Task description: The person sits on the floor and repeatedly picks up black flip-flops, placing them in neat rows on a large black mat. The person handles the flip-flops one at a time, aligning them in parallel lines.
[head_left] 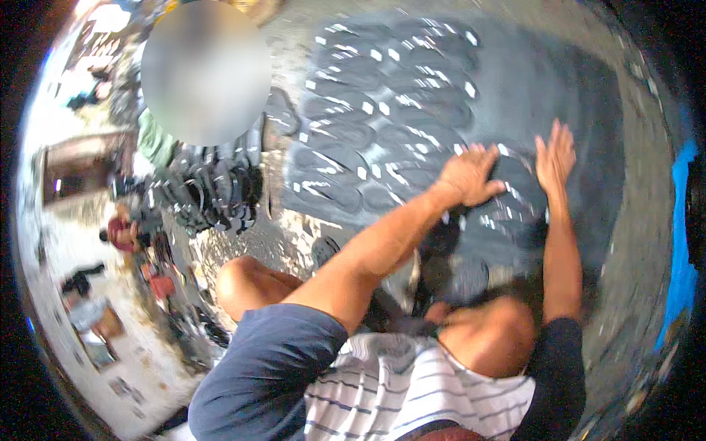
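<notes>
Bright daylight; perhaps motion-blurred; fisheye rim dark.

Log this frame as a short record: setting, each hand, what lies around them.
setting: person crouched over a dark sheet on the ground, knees bent
left hand: palm down, pressed flat on the dark sole-shaped cutouts near the sheet's middle
right hand: open, fingers spread, flat on the sheet just right of the left hand
cutouts: rows across the sheet, with small white marks
nearby: heap of dark sandal straps to the left; blue object at the right edge
held: nothing gripped in either hand
</notes>
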`<state>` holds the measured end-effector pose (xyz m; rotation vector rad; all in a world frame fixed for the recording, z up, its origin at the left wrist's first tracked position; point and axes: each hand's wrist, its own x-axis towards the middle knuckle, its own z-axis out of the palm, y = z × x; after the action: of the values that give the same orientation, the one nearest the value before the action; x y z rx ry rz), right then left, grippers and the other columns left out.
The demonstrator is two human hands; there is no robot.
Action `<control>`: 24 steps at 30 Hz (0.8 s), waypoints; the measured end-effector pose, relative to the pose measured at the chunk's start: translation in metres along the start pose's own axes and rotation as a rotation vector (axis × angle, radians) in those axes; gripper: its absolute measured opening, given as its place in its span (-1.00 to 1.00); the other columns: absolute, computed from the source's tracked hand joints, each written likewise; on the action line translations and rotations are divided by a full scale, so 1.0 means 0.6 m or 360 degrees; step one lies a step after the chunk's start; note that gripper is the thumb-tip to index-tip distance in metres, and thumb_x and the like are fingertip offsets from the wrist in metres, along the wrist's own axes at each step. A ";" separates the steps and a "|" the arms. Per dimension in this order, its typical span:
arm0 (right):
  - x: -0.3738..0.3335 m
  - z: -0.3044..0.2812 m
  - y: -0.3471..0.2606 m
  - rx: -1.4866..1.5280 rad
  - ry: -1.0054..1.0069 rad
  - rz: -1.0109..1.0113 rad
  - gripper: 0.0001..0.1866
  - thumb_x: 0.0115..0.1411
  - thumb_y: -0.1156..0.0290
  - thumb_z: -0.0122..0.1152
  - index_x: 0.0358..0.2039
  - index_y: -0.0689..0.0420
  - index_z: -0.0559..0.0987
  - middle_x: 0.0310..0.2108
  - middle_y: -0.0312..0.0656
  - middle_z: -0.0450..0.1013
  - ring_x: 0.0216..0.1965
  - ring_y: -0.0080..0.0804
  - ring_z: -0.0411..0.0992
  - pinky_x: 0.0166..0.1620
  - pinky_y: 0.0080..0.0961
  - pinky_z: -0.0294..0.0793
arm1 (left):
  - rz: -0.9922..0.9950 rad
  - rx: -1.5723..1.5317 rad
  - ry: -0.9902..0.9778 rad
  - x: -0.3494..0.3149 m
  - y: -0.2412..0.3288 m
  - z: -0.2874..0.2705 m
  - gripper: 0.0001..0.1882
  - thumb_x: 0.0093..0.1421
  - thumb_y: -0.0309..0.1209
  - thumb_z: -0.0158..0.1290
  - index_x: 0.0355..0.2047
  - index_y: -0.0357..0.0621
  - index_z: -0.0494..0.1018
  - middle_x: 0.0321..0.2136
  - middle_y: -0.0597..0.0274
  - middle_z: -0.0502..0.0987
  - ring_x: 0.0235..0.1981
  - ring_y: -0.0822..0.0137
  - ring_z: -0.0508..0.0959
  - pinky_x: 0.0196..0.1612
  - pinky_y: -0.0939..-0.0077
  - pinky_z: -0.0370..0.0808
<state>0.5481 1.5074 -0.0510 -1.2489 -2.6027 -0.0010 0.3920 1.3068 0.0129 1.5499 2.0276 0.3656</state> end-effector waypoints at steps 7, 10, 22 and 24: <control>-0.149 0.039 0.124 0.1131 -0.0141 0.0343 -0.33 0.43 0.02 -0.32 0.36 0.26 0.06 0.41 0.02 -0.06 0.44 -0.12 -0.15 0.42 -0.25 -0.22 | -0.0444 -0.0062 0.1337 -0.074 -0.344 -0.191 -0.46 0.08 -0.18 0.21 0.05 -0.11 0.43 0.04 -0.04 0.46 0.09 -0.04 0.43 0.16 0.16 0.33; -0.246 0.007 0.151 0.1257 -0.0133 0.0521 -0.32 0.44 0.00 -0.35 0.36 0.25 0.08 0.41 -0.02 -0.04 0.43 -0.15 -0.13 0.41 -0.26 -0.20 | -0.1542 0.0218 0.1656 -0.200 -0.600 -0.209 -0.20 0.01 0.05 0.23 0.14 -0.23 0.33 0.07 -0.16 0.42 0.15 -0.09 0.37 0.19 0.08 0.29; -0.088 -0.177 -0.149 0.1847 -0.0177 0.0485 -0.48 0.40 0.08 -0.09 0.21 0.17 0.35 0.09 -0.08 0.43 0.06 -0.32 0.42 0.07 -0.40 0.38 | -0.0558 -0.1778 0.1394 -0.107 -0.407 -0.229 -0.35 0.26 -0.25 0.02 0.21 -0.30 0.00 -0.04 -0.10 0.36 -0.48 0.17 0.63 -0.36 0.38 0.56; -0.048 -0.184 -0.250 0.2259 -0.0367 0.0422 -0.46 0.40 0.05 -0.09 0.21 0.18 0.34 0.08 -0.05 0.43 0.05 -0.33 0.43 0.05 -0.42 0.39 | -0.0381 -0.1905 0.0825 -0.091 -0.250 -0.205 -0.39 0.29 -0.25 -0.01 0.20 -0.30 0.03 -0.03 -0.05 0.36 -0.47 0.25 0.62 -0.35 0.39 0.53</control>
<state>0.4752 1.3781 0.0652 -0.9267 -1.6836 1.7167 0.2111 1.2250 0.0474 0.4711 1.6671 1.6266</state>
